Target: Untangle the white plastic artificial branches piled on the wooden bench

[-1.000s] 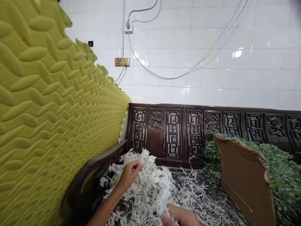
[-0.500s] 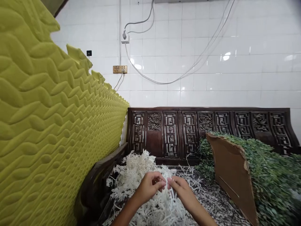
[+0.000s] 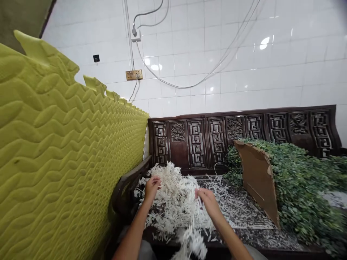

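Note:
A loose heap of white feathery sprigs [image 3: 176, 202] lies on the seat of a dark wooden bench [image 3: 244, 236]. My left hand [image 3: 152, 188] is sunk in the far left of the heap, its fingers closed on a tuft. To its right, my right hand [image 3: 208, 202] pinches white sprigs, and a long bunch hangs below it toward the bench's front edge. Fine white shreds are scattered over the dark seat. The heap hides the seat beneath it.
A carved wooden bench back [image 3: 196, 144] runs behind the heap. On the right, green artificial foliage [image 3: 300, 187] sits against a torn cardboard sheet [image 3: 257, 180]. A yellow-green textured foam panel [image 3: 59, 162] fills the left. Cables and a socket plate [image 3: 134, 74] sit on white tiles.
My hands have moved apart from their close position at the heap's middle. The view has tilted upward, showing more of the bench seat and front edge.

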{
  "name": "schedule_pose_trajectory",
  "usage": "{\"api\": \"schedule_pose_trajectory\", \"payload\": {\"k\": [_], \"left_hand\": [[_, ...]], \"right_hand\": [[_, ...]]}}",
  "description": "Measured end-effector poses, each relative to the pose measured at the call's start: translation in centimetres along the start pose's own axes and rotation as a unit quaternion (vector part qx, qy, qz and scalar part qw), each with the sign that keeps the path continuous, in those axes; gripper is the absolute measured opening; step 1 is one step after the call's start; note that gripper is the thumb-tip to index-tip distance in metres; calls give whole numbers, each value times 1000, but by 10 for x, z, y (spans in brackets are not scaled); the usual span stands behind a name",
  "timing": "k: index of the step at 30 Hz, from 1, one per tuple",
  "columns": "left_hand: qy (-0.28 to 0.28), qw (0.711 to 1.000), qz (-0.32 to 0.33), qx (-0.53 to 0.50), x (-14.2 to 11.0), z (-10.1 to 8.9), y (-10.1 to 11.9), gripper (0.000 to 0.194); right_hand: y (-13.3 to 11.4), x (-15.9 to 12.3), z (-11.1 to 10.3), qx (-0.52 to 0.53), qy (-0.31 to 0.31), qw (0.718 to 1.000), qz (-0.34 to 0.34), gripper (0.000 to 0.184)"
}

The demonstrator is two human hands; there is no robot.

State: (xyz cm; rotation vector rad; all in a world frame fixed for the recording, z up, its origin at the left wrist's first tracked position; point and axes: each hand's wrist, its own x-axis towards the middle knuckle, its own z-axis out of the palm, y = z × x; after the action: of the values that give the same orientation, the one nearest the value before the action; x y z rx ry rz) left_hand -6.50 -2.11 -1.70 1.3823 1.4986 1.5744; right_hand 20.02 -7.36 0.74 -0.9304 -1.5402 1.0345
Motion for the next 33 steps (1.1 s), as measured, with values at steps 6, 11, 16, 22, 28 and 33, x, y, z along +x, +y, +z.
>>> {"api": "schedule_pose_trajectory", "payload": {"k": [6,11,16,22,28,33], "left_hand": [[-99,987,-3,125,-26,9,-1,30],[-194,966,5,170,-44,6,14,27],[-250,956,26,150,-54,6,39,34],[-313,943,47,107,-70,24,69,48],[-333,932,76,117,-83,42,59,59],[-293,943,87,134,-84,52,28,30]], "right_hand": [[8,-3,-12,76,58,993,63,31],[16,-5,-7,115,56,984,128,26],[18,1,-1,174,48,968,173,25],[10,-4,2,256,24,950,179,24],[11,-9,7,294,26,935,196,20],[17,-9,2,302,68,925,222,28]]}}
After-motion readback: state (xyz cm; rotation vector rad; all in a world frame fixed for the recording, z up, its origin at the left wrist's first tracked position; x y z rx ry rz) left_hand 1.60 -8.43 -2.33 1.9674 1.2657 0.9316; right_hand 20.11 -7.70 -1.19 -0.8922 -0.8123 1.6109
